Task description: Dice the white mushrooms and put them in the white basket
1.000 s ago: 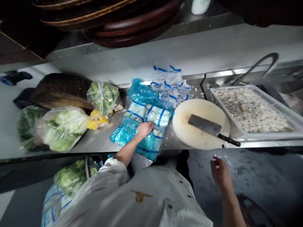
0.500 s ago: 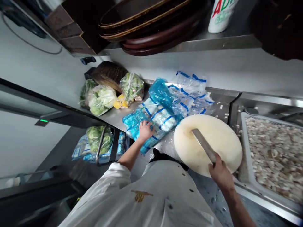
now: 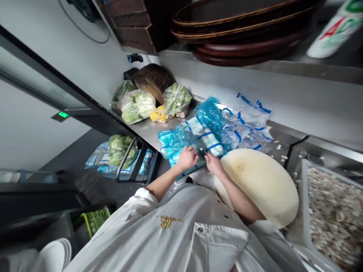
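Where blue bag (image 3: 173, 142) lies left of chopping board (image 3: 262, 181), person (image 3: 181, 230): left hand (image 3: 188, 158), right hand (image 3: 213, 164) curled at bag; grip unclear.

And it's a working kitchen here: round chopping board (image 3: 263, 185), bagged vegetables (image 3: 138, 105), steel counter (image 3: 161, 132), stacked trays (image 3: 241, 22) above!

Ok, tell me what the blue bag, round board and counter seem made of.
Blue bag: thin glossy plastic, judging by its crinkles and see-through sheen.
Round board: probably matte plastic, pale and without visible grain.
Counter: likely stainless steel, grey with soft reflections.
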Available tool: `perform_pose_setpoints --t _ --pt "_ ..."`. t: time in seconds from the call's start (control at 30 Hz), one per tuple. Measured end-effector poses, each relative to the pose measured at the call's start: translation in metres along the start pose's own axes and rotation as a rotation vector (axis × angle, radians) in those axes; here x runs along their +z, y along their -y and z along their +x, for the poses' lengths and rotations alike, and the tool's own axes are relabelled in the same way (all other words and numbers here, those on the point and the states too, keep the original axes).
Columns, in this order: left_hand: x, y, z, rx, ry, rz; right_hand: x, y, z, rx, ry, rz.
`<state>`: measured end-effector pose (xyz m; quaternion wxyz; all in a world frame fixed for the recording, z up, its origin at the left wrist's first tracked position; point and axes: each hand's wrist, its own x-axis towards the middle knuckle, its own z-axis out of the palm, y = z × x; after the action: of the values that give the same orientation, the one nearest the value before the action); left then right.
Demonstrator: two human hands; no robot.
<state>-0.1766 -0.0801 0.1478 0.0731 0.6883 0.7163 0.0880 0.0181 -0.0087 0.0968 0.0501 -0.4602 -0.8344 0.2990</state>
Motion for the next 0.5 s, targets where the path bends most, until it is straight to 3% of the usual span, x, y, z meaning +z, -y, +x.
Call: perform_pose_setpoints --t 0.1,0.2,0.4,0.5 --pt "-0.007 0.035 -0.035 -0.134 0.030 -0.024 -0.009 0.011 0.027 0.027 -0.061 -0.017" --pt "-0.002 0.073 -0.081 -0.302 0.070 -0.096 -0.026 0.026 0.050 -0.003 -0.038 -0.063" --pt "0.033 0.104 -0.166 -0.475 0.034 -0.262 -0.042 0.077 0.101 -0.025 0.134 -0.207" --pt "0.058 0.117 -0.203 -0.600 0.147 -0.297 -0.042 0.109 0.135 -0.032 0.195 -0.248"
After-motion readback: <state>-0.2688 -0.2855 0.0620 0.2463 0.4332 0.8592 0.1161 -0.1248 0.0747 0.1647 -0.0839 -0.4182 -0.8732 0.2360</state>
